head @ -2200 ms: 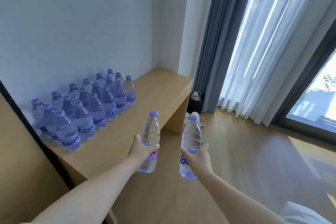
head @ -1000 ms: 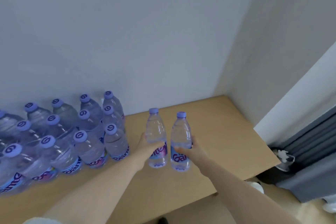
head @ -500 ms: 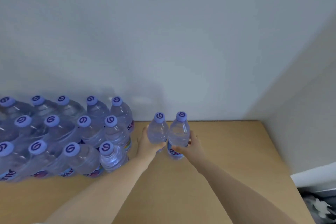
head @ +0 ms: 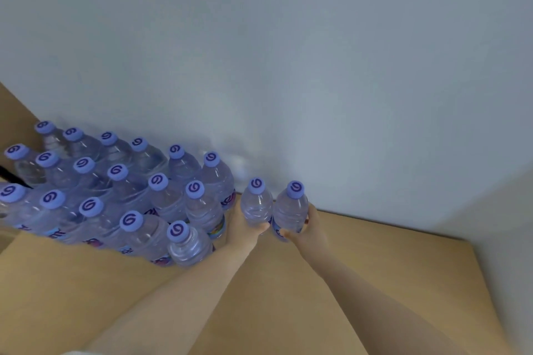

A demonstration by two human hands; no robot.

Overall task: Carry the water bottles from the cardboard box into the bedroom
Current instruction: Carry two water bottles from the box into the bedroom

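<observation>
Tan wooden shelf [head: 360, 282] by grey wall: left hand [head: 245, 228] and right hand [head: 310, 229] each wrap a full clear purple-capped plastic bottle [head: 256, 206] [head: 290, 210] mid-body; likely heavy, thin-walled, slick — grip the waist.

We're in a plain indoor room, home or hotel-type by the look of it. Evidence: painted pale wall [head: 288, 52] with nothing on it, meeting a second wall [head: 504, 210] at a corner on the right. A light wood tabletop [head: 360, 282] is built right into that corner, flush against both walls. A stock of water bottles [head: 121, 190] with purple caps stands in rows against the wall. We can't tell the exact room type from this view.
</observation>
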